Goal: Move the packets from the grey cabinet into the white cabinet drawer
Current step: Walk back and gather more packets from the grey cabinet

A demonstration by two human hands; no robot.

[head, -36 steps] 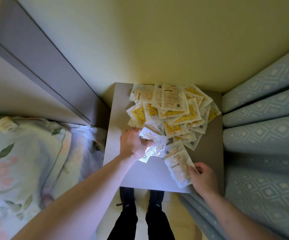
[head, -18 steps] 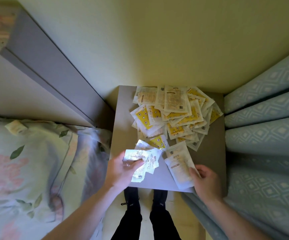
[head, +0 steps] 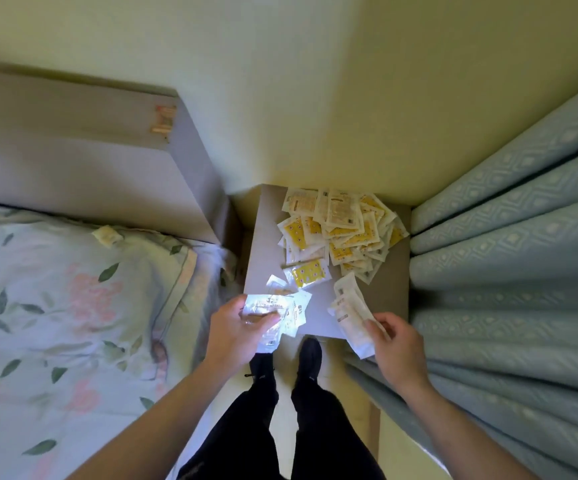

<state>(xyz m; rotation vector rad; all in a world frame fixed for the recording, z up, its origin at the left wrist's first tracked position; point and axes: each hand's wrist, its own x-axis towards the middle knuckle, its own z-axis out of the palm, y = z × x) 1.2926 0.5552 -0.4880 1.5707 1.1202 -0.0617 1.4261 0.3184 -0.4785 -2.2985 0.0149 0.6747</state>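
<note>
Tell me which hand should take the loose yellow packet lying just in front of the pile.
Probably left. The left hand, though already gripping clear packets, sits just below the loose yellow packet. The right hand pinches white packets farther off, by the curtain.

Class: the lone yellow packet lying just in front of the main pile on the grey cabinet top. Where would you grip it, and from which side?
Pinch the yellow packet at its near edge, coming from the front. It lies flat, and the pile crowds its far side.
</note>
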